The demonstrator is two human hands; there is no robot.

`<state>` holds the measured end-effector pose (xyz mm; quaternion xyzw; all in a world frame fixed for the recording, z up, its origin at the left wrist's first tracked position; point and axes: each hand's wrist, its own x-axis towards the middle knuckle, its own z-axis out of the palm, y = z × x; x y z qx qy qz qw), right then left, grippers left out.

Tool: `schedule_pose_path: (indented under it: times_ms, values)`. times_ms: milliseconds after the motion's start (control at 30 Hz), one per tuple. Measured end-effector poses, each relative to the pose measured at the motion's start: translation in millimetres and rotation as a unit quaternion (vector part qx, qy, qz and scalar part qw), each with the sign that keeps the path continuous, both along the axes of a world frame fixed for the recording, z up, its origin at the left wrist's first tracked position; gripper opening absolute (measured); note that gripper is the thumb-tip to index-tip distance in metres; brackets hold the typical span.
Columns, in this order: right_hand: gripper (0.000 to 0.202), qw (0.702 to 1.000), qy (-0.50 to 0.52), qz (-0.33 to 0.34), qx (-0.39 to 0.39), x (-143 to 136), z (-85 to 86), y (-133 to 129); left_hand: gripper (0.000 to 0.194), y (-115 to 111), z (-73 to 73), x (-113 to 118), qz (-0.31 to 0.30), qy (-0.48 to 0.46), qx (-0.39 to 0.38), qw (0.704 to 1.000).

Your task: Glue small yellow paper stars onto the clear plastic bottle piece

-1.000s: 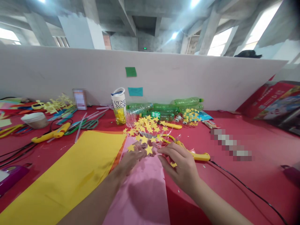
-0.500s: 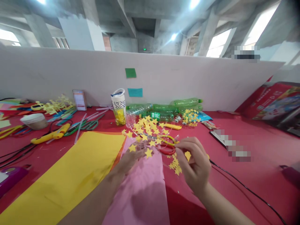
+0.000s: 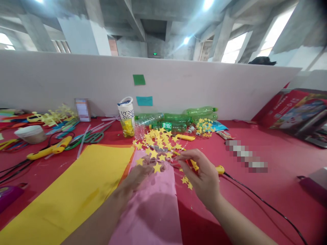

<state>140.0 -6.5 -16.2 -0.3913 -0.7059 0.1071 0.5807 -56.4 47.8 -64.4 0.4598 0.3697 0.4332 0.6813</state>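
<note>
My left hand (image 3: 139, 175) is closed at the lower left of a bunch of yellow paper stars (image 3: 159, 139), which seem fixed to clear plastic strips. Its fingertips are partly hidden behind the stars. Just right of the bunch, my right hand (image 3: 201, 175) has thumb and forefinger almost together; anything between them is too small to make out. Scissors with red and yellow handles lie behind its fingers, mostly covered. A few loose yellow stars (image 3: 187, 182) are on the red table under that hand. Beyond it shows a yellow glue gun (image 3: 220, 169), its cord running right.
Yellow paper (image 3: 76, 183) and a pink sheet (image 3: 155, 211) cover the front left and middle. Green plastic bottles (image 3: 176, 118), a white-and-clear cup (image 3: 126, 117) and a yellow cutter (image 3: 185, 137) lie toward the back. Another glue gun (image 3: 49, 149) and green-handled scissors (image 3: 93, 137) are at left.
My right hand has moved left, closer to the star bunch, and now covers more of the red-and-yellow scissors. My left hand stays at the bunch. The view has turned slightly right.
</note>
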Motion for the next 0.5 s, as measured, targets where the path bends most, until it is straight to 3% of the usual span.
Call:
schedule_pose_path:
  times_ms: [233,500]
  values:
    - [0.020,1.000,-0.017,0.002,-0.005,0.3,3.0,-0.1,0.033,-4.1,10.6,7.6,-0.010,-0.013,0.013,1.000]
    - [0.016,1.000,-0.003,-0.010,0.010,-0.3,0.6,1.2,0.024,-2.5,6.5,6.3,-0.012,-0.017,0.007,1.000]
